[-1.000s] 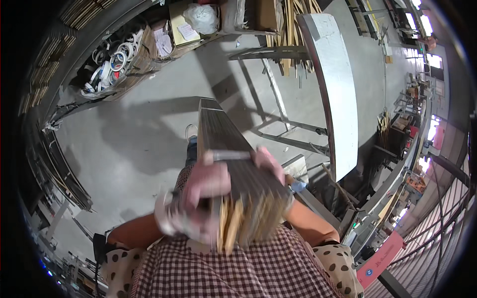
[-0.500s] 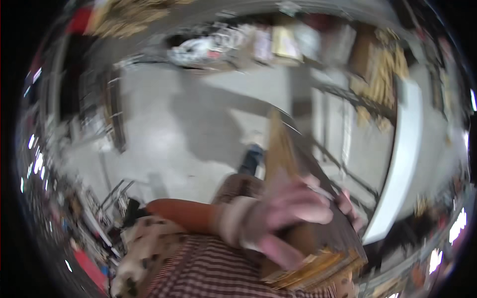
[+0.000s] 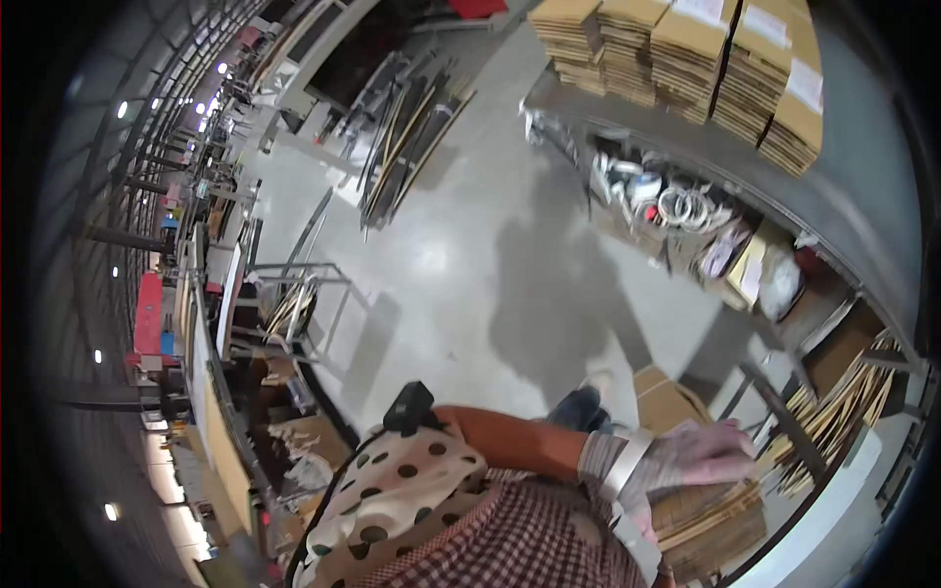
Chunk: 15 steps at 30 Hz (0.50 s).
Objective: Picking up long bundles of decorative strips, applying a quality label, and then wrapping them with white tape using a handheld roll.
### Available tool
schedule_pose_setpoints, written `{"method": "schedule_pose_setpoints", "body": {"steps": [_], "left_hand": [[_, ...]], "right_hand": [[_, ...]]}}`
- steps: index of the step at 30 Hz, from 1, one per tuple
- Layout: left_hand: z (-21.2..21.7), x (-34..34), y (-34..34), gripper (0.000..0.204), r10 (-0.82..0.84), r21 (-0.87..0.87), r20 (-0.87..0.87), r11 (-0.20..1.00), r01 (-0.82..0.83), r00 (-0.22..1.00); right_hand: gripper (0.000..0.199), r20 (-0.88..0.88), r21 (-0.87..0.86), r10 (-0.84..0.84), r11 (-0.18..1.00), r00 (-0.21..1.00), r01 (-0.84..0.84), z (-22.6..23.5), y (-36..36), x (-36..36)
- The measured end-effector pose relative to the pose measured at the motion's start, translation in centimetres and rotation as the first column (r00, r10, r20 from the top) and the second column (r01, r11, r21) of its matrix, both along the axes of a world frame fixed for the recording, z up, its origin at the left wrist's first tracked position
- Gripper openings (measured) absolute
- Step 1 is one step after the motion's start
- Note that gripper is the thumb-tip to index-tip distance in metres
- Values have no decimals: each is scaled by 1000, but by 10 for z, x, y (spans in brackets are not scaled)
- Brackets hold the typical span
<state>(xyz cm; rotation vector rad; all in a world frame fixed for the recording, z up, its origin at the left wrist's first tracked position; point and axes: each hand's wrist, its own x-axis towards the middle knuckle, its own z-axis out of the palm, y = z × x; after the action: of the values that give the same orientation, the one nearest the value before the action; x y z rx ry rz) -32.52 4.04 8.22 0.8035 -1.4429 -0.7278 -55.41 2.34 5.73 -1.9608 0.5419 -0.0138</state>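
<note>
My left hand (image 3: 701,457), in a greyish-pink glove with a white band at the wrist, reaches right across a stack of flat brown cardboard (image 3: 716,524). Its fingers bend over the upper side of the stack and are slightly blurred. One cardboard panel (image 3: 671,397) sticks out beyond the hand. The stack is close to my body at the lower right, with its layered edges facing me. Only a small pinkish part of my right hand (image 3: 641,517) shows, below the left wrist and against the stack. The right hand's fingers are hidden.
Stacks of flat cardboard (image 3: 686,49) stand on a grey bench at the upper right. Below it a shelf holds white rolls (image 3: 681,208) and bags. Thin wooden strips (image 3: 833,421) lie at the right by a metal frame. Long strips (image 3: 412,147) lie on the floor ahead.
My view has swung left, so the bench and floor strips now show more clearly. The cardboard stack and my left hand sit further right in view. The right-hand fingers beyond the stack no longer show.
</note>
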Motion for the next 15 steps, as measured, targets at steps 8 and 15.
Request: {"method": "schedule_pose_setpoints", "body": {"steps": [8, 15], "left_hand": [[20, 29, 9, 99, -8, -62, -82, 998, 3, 997], [-47, 18, 51, 125, 242, 277, 198, 916, -291, 950]], "right_hand": [[23, -2, -31, 149, 988, 989, -149, -6, -8, 34], [23, 36, -8, 313, 950, 949, -313, -18, 4, 64]]}}
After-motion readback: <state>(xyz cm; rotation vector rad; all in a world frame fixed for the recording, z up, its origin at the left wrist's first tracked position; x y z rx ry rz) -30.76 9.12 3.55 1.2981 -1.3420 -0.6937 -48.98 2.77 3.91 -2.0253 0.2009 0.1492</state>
